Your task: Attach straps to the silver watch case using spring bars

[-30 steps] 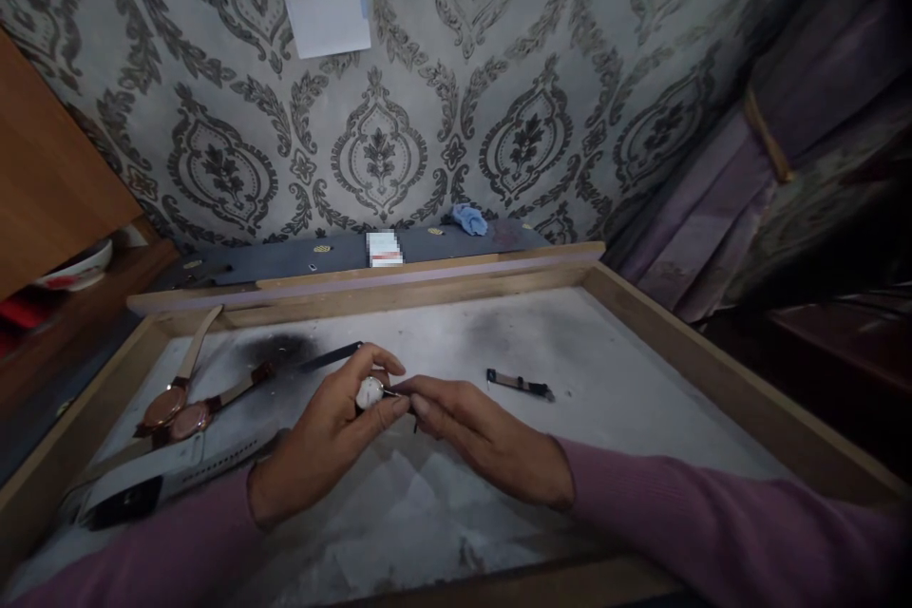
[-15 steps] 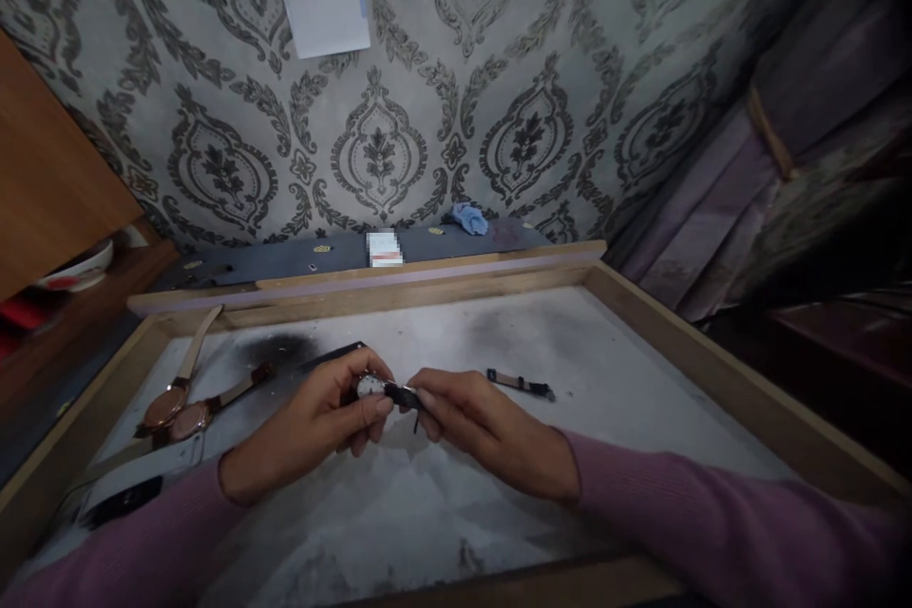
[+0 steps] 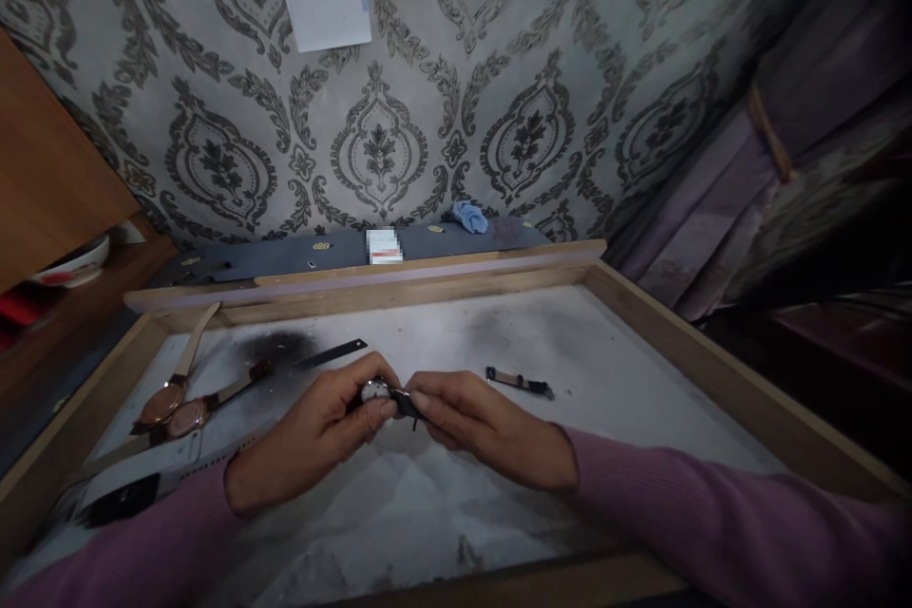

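A small wristwatch with a round white dial (image 3: 374, 390) is held between both hands above the middle of the tray. Its case sits in the closed fingers of my left hand (image 3: 320, 427). My right hand (image 3: 488, 423) pinches the black watch strap (image 3: 405, 404) beside the case, with a thin dark end hanging below. My fingers hide part of the join between case and strap. To the right of my right hand lies a separate short strap piece with a buckle (image 3: 519, 381), black and tan.
Two rose-gold watches (image 3: 162, 404) with pale straps lie at the tray's left, near a black-faced watch (image 3: 124, 499). A flat dark blade-like strip (image 3: 334, 353) rests behind my left hand. Wooden rims (image 3: 427, 285) enclose the tray. A blue cloth (image 3: 470, 217) sits on the ledge behind.
My left hand and the watch case have shifted slightly to the right, and more of the dark strip shows behind. The right hand stays nearly still, keeping its pinch.
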Tool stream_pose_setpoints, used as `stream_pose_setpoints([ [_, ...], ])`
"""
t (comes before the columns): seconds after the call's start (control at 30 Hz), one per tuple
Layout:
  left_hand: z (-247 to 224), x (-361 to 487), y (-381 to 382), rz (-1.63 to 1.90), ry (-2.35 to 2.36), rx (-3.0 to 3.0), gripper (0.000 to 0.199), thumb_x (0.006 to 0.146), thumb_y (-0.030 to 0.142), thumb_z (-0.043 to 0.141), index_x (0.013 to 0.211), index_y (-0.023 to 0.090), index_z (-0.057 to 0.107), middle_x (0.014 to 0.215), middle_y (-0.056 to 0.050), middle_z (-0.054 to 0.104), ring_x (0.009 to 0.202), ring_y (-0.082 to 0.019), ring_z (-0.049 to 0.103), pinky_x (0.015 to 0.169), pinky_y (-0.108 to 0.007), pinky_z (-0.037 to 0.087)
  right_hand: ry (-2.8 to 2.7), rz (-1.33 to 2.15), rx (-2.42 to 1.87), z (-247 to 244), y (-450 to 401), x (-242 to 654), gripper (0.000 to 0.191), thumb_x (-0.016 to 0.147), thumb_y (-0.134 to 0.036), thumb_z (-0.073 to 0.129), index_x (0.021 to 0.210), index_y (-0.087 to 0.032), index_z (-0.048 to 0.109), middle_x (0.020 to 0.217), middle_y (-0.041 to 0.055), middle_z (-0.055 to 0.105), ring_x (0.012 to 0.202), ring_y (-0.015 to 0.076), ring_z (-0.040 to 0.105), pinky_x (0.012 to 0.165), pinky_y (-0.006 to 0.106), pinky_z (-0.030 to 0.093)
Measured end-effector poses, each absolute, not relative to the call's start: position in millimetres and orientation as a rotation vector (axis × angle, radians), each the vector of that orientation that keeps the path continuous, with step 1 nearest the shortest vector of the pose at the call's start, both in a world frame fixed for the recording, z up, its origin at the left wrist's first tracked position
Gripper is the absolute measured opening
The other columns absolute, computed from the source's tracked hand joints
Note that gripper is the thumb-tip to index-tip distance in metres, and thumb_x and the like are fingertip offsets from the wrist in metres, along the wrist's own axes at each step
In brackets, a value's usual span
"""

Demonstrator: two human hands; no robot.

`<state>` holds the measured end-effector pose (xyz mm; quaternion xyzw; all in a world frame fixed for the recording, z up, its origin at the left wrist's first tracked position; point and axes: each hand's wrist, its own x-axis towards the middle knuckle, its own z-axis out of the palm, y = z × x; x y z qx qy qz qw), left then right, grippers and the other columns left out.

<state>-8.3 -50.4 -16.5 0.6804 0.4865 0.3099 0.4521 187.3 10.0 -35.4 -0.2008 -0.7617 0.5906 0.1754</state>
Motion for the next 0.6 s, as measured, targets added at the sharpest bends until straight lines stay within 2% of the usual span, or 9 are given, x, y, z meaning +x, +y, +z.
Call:
stream_pose_setpoints([
  [0.27,-19.6,-5.2,-52.8,0.774,1.141,1.571,0.018,0.094,0.037,0.047,0.096,0.019,0.047,0.056,0.010,0.036,0.045,-0.007,0.033,0.043,-0.019,0.026,-2.177,1.497,-0.579,-33.6,9.1,183.6,0.041,0.097,-0.045,0.038,0.066,-0.017,0.043,0.057,-0.0039,0.041,0.051,0.0077,0.037,0.049,0.021,0.031],
  [0.4,-24.5,-3.7,-48.9,0.844,1.028,1.381,0.020,0.094,0.038,0.047,0.100,0.020,0.043,0.062,0.008,0.049,0.044,-0.006,0.044,0.043,-0.018,0.030,-2.133,1.468,-0.563,-31.3,10.1,184.2,0.038,0.096,-0.044,0.038,0.074,-0.015,0.049,0.059,-0.0047,0.036,0.052,0.0081,0.033,0.049,0.022,0.029],
  [0.6,-25.1,-7.0,-45.6,0.834,0.952,1.332,0.018,0.094,0.036,0.049,0.096,0.018,0.046,0.068,0.002,0.059,0.050,-0.008,0.057,0.046,-0.019,0.036,-2.153,1.434,-0.611,-33.3,11.4,188.2,0.032,0.096,-0.042,0.038,0.088,-0.015,0.053,0.060,-0.0044,0.039,0.053,0.0088,0.036,0.049,0.022,0.029],
])
